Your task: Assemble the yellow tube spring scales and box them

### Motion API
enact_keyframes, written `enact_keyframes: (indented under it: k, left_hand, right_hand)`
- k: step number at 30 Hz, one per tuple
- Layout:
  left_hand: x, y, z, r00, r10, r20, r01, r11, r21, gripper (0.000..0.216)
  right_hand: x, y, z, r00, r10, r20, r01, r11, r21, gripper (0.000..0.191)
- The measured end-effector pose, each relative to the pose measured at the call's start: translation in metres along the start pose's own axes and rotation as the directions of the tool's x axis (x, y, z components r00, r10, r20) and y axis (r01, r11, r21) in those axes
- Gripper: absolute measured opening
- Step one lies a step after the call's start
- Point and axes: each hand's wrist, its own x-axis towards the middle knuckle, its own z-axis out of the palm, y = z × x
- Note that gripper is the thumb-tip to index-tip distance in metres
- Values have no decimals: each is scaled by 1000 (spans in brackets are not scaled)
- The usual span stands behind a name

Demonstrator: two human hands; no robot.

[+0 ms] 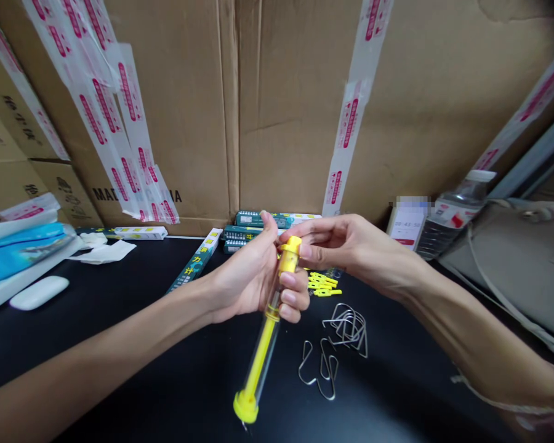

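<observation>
Two-handed hold: left hand (249, 280) clenched round tube (263, 351), right hand (346, 246) pinching cap (289, 249). Likely fault: cap skewed by sideways pull; tube slipping onto hooks (346, 326).

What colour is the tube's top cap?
Yellow. The head view shows the cap atop the tube.

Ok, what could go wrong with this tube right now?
The right hand pinches only the yellow cap while the left hand grips the clear tube; a sudden release might fling the cap among the yellow clips. The tube's lower end tilts near loose wire hooks and could scatter them.
</observation>
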Motion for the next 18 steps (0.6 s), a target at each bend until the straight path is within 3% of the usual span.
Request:
enact_keyframes:
  k: [6,11,18]
  left_hand:
    - [0,10,-1,999,39,-27,-40,999,-36,53]
    - [2,11,-8,993,99,-60,-102,993,-55,47]
    - [4,7,-10,992,115,-51,-120,987,-110,41]
  right_hand:
    - [-1,-1,6,1000,-6,-27,9,993,119,39]
    - [5,6,17,998,-29,-63,44,969,244,32]
    - [7,15,21,990,32,-135,14,945,327,36]
